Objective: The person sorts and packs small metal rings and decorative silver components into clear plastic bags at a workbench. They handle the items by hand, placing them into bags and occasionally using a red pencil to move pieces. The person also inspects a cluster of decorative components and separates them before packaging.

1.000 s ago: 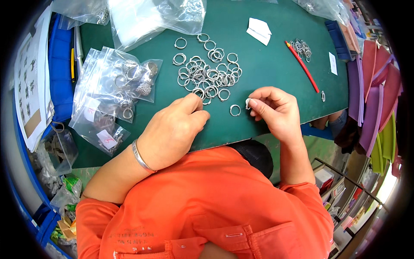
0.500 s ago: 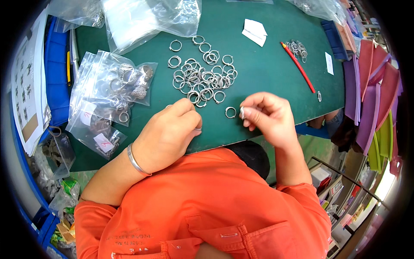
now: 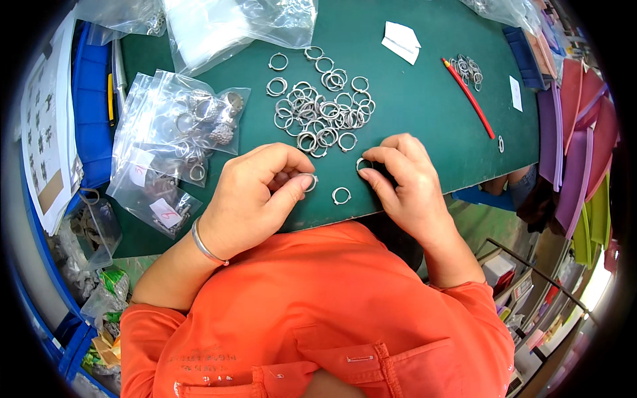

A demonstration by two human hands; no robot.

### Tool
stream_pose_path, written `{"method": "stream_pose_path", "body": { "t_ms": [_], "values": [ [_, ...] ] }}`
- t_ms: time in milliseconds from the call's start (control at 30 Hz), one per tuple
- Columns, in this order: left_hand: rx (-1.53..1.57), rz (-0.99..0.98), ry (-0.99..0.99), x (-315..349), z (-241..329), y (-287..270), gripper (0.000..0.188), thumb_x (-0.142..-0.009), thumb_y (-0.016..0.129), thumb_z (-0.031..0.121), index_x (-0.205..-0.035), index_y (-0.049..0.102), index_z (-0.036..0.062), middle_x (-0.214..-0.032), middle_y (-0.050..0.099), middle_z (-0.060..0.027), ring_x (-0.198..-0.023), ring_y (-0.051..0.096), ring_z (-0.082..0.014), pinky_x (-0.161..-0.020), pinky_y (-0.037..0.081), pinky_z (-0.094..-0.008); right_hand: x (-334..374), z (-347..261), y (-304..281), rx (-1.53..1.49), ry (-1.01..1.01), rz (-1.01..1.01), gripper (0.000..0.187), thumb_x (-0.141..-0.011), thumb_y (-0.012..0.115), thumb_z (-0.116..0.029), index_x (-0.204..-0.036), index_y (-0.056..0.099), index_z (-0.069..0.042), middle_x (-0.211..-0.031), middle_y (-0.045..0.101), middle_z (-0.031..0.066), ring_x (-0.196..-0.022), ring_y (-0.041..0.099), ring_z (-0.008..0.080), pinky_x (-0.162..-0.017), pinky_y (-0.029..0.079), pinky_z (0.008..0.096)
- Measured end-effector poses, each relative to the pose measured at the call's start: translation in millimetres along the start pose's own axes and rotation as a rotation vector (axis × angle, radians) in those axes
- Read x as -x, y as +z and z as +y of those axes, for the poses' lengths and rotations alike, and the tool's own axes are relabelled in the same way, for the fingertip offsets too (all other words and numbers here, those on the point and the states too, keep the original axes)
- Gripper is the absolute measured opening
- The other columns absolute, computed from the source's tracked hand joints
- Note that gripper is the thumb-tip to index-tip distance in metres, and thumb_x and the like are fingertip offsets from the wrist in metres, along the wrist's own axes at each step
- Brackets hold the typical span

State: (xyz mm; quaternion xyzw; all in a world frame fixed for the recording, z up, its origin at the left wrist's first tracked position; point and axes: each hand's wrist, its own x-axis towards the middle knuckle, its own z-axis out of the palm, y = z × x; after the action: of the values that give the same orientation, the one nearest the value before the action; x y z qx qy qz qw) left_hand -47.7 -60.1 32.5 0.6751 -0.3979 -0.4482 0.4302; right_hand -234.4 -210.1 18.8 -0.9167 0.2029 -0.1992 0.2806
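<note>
My left hand (image 3: pixel 255 192) is closed in a pinch, with a silver ring (image 3: pixel 312 182) between thumb and forefinger. My right hand (image 3: pixel 408 182) has its thumb and forefinger closed on another silver ring (image 3: pixel 360 164), partly hidden by the fingertips, at the table top. Between the hands, close to the table's front edge, one loose ring (image 3: pixel 342 196) lies flat. Just beyond them spreads a heap of similar silver rings (image 3: pixel 322 113), several overlapping and a few lying apart.
Clear zip bags (image 3: pixel 179 132) with metal pieces lie at left, beside a blue tray (image 3: pixel 89 106). More plastic bags (image 3: pixel 232 26) lie at the back. A red pencil (image 3: pixel 470 99), a small ring pile (image 3: pixel 468 71) and paper slips (image 3: pixel 401 42) are on the green table (image 3: pixel 431 113).
My right hand has come down onto the ring that lay on the table. A loose ring now lies near the front edge. My left hand's pinched ring shows more plainly; the view shifted slightly.
</note>
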Motion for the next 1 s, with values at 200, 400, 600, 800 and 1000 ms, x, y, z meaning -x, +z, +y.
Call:
{"method": "stream_pose_path", "body": {
  "t_ms": [200,400,600,800,1000],
  "values": [
    [0.1,-0.063,0.03,-2.0,-0.7,0.7,0.018,-0.091,0.062,-0.004,-0.108,0.063,-0.0046,-0.097,0.063,-0.0075,-0.082,0.069,-0.0141,-0.072,0.056,-0.0227,7.7,-1.5,-1.0,-0.528,0.44,-0.099,0.011,-0.085,0.07,0.0,-0.095,0.066,0.001,-0.078,0.064,0.0037,-0.067,0.061,0.0127,-0.059,0.048,0.0241],
    [0.369,-0.098,-0.154,-3.1,-0.4,8.0,0.018,-0.092,0.061,-0.005,-0.109,0.062,-0.0053,-0.098,0.066,-0.009,-0.088,0.07,-0.0168,-0.076,0.057,-0.0248,3.3,-4.7,-9.4,-0.957,0.696,-0.212,0.007,-0.089,0.067,0.0,-0.096,0.067,0.002,-0.08,0.065,0.0006,-0.068,0.059,0.0043,-0.061,0.048,0.0185],
    [0.48,-0.095,-0.187,-4.1,-3.7,10.2,0.011,-0.091,0.062,-0.005,-0.101,0.06,-0.0054,-0.097,0.068,-0.0107,-0.09,0.071,-0.0178,-0.076,0.057,-0.0259,6.2,-7.3,-6.2,-0.965,0.643,-0.206,0.008,-0.088,0.068,0.0,-0.095,0.067,0.002,-0.08,0.065,0.0014,-0.067,0.058,0.0051,-0.06,0.048,0.0189],
    [0.479,-0.103,-0.155,-5.9,-10.4,11.0,0.008,-0.09,0.062,-0.006,-0.098,0.06,-0.0049,-0.097,0.067,-0.011,-0.091,0.07,-0.0174,-0.077,0.057,-0.0259,4.9,-14.0,1.0,-0.634,0.218,-0.155,0.009,-0.08,0.07,0.005,-0.088,0.068,0.0,-0.08,0.064,0.0067,-0.063,0.058,0.0101,-0.055,0.045,0.023],
    [0.201,-0.088,0.021,-1.6,-5.5,10.2,0.011,-0.088,0.062,-0.009,-0.099,0.06,-0.0055,-0.097,0.067,-0.0109,-0.091,0.07,-0.0161,-0.077,0.057,-0.0256,1.8,-17.7,16.8,-0.664,0.101,-0.051,0.012,-0.08,0.069,0.005,-0.092,0.067,0.001,-0.084,0.065,0.0073,-0.065,0.06,0.0103,-0.056,0.048,0.0228]
  ]
}}
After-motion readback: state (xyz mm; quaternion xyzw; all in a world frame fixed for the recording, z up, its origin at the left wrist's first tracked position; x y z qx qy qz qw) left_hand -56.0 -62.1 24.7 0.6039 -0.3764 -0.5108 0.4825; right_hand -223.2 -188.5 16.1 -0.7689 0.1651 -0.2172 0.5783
